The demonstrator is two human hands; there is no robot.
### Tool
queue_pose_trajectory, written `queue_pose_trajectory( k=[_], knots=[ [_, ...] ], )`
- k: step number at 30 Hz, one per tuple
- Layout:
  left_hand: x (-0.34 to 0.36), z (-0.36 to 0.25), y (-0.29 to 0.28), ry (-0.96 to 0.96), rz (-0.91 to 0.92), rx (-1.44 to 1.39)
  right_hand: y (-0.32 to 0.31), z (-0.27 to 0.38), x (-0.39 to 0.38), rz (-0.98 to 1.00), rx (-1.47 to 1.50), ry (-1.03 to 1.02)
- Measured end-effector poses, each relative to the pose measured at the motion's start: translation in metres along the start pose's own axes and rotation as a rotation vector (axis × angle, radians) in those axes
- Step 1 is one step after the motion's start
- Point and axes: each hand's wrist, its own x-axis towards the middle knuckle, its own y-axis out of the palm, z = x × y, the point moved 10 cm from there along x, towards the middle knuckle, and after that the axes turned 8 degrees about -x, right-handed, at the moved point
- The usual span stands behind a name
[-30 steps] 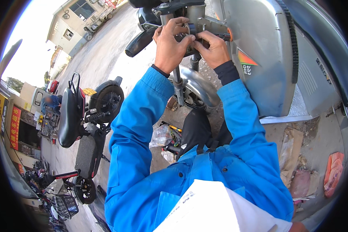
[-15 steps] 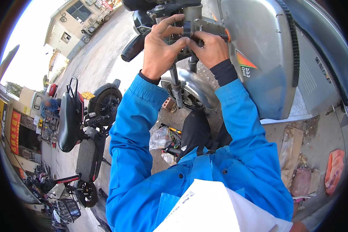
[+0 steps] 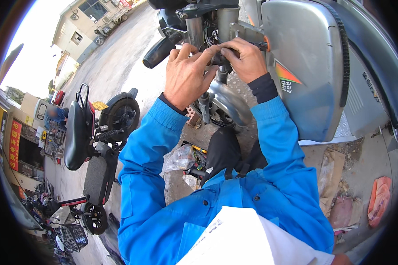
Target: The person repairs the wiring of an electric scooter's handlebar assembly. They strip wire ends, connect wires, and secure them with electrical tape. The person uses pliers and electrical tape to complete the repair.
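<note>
At the front of a silver three-wheeled vehicle, my left hand (image 3: 188, 76) and my right hand (image 3: 247, 62) meet just below the steering column (image 3: 227, 24). Between the fingers sits a small dark piece (image 3: 216, 58) that looks like black tape; the fingers partly cover it. My left fingers are bent around it, with the thumb underneath. Thumb and forefinger of the right hand pinch at its right side. Thin loose wires (image 3: 211, 37) show just above the hands. A black handlebar grip (image 3: 160, 52) juts out left of them, and the metal front mudguard (image 3: 232, 104) lies below.
The vehicle's silver front panel (image 3: 303, 48) stands close on the right. Beneath my arms lie a clear plastic bag (image 3: 181, 158) and tools. An electric scooter (image 3: 97, 176) is parked on the left. Flattened cardboard (image 3: 331, 176) and an orange bundle (image 3: 379, 201) lie at the right.
Both hands have moved slightly down and closer together. The black band that stood upright between them is now mostly covered by my fingers. The view has shifted a little.
</note>
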Motion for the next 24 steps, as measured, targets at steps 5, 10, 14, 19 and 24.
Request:
queue_pose_trajectory(
  k=[5,10,14,19,24],
  knots=[
    [-0.003,0.013,0.007,-0.042,0.048,0.046,0.004,0.0,0.004,0.041,0.053,-0.041],
    [0.006,0.007,0.008,0.087,-0.018,0.17,0.004,0.001,0.002,0.052,0.047,-0.026],
    [0.014,0.005,0.006,0.076,-0.087,0.175,0.004,-0.002,0.004,0.072,0.075,0.032],
    [0.026,0.004,0.013,0.23,-0.041,0.164,0.004,-0.003,0.003,0.105,0.008,0.047],
    [0.029,0.016,0.029,0.229,0.06,0.244,0.004,0.001,0.002,0.064,-0.037,0.026]
  ],
)
